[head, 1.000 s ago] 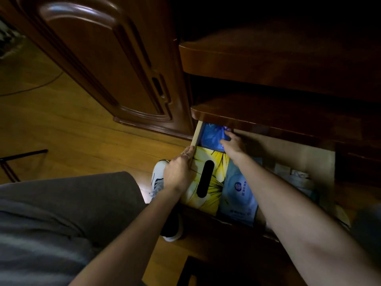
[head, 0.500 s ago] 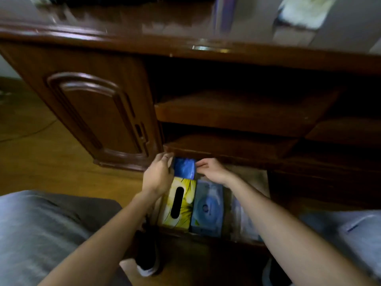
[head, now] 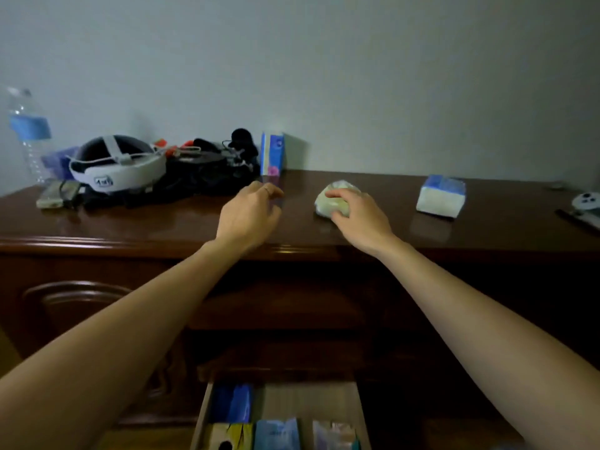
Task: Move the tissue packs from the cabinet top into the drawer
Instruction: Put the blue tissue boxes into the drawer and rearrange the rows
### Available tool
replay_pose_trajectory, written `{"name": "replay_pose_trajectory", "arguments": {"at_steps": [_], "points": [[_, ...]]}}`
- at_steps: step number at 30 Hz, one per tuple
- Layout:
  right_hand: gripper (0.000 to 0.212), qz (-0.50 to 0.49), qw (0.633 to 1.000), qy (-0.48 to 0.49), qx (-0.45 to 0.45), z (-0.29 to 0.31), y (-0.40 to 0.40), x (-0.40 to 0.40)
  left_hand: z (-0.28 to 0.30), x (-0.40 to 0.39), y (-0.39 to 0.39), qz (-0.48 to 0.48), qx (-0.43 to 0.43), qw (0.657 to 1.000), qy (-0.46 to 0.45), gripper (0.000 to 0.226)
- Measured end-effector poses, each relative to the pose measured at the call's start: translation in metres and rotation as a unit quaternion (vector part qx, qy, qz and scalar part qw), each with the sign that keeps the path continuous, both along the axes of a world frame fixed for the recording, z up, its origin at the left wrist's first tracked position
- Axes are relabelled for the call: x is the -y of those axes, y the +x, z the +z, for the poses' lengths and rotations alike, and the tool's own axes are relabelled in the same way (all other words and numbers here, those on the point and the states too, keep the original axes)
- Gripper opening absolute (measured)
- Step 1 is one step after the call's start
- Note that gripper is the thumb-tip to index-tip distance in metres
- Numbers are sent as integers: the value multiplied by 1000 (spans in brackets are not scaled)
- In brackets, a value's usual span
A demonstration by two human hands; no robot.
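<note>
- On the dark wooden cabinet top [head: 168, 222], the right hand [head: 358, 214] lay over a pale yellowish tissue pack [head: 334, 203], with the fingers curled down on it; I cannot tell if the grasp was already tight.
- The left hand [head: 250, 216] hung just above the cabinet top, to the left of that pack, with loosely bent fingers and nothing in it.
- A white and blue tissue pack [head: 440, 196] lay flat further to the right, well apart from both hands.
- A tall blue and white pack [head: 272, 154] stood upright against the wall, behind the left hand.
- At the left part of the top were a white headset [head: 117, 167], black bundled items [head: 207, 173] and a water bottle [head: 29, 134].
- Below, the drawer [head: 203, 414] was pulled open. Inside it were a dark blue pack [head: 232, 404] at the back left, and in front a yellow pack [head: 232, 436], a light blue pack [head: 276, 433] and a pale pack [head: 332, 435], side by side.
</note>
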State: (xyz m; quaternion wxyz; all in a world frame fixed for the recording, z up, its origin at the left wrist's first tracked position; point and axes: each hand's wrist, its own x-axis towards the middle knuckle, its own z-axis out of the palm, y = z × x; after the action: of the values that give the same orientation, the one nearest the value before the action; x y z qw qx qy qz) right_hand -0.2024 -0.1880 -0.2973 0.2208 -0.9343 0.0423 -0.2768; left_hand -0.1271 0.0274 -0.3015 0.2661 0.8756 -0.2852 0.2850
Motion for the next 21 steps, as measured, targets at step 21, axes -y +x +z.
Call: {"name": "replay_pose_trajectory", "arguments": {"at_steps": [21], "points": [[79, -42, 943, -60, -324, -28, 248, 72, 25, 132, 288, 103, -75, 991, 50, 74]]}}
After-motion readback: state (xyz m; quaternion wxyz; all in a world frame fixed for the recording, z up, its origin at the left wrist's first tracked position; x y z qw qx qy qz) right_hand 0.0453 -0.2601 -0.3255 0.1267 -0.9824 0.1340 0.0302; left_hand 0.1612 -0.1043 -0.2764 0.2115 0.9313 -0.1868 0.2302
